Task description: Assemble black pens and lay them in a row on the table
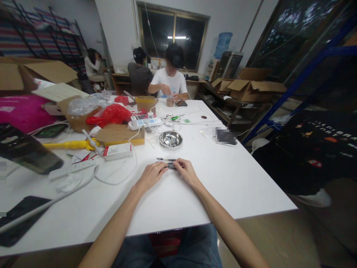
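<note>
Both my hands rest on the white table [228, 178] in front of me. My left hand [152, 174] and my right hand [186, 171] meet fingertip to fingertip and pinch a small dark object [171, 166] between them; I cannot make out what it is. A thin dark pen-like tool [165, 159] lies just beyond my fingers. A shiny metal bowl [170, 139] with small parts in it stands a little farther out.
A white power strip [145, 122], cables, a red plastic bag [113, 114], cardboard boxes [121, 134] and a yellow tool [69, 144] crowd the left half. A dark phone [19, 219] lies near left. A person in white [169, 83] works at the far end. Shelving stands right.
</note>
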### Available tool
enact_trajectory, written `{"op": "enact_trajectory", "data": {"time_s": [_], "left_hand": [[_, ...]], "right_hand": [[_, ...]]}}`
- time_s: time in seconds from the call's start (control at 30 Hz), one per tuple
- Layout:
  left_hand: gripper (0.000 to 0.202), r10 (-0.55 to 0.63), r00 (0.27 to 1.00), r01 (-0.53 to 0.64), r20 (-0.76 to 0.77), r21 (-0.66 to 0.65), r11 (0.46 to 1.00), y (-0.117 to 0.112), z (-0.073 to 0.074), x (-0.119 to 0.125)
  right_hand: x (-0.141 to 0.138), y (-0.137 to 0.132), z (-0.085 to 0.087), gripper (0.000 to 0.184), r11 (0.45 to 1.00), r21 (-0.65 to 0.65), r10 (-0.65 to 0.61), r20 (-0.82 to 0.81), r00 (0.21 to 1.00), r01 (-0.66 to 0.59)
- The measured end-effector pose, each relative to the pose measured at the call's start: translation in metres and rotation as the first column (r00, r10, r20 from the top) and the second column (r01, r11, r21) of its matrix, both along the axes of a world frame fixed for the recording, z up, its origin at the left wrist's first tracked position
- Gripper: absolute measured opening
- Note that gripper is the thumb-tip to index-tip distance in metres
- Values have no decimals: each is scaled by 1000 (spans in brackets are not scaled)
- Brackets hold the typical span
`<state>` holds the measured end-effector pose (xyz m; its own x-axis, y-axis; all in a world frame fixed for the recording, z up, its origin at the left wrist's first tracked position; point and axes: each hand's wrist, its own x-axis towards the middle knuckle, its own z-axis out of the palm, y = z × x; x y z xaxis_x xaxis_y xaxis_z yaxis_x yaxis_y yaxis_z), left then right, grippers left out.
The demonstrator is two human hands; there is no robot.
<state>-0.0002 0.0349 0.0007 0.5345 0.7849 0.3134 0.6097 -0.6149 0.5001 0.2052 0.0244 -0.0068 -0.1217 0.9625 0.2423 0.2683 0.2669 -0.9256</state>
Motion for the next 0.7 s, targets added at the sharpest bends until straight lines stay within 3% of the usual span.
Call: {"op": "enact_trajectory", "data": {"time_s": [0.33, 0.53, 0.7], "left_hand": [[18, 37, 999, -37, -23, 16, 999, 2, -1, -4], [16, 28, 1000, -28, -1, 41, 999, 3, -6, -2], [25, 15, 998, -17, 68, 32, 999, 1, -1, -2]], "right_hand": [[5, 3, -3, 24, 998, 55, 36, 85, 996, -41], [3, -1, -3, 51, 996, 78, 24, 302, 953, -50], [3, -2, 2, 45, 994, 101, 8, 246, 969, -34]]}}
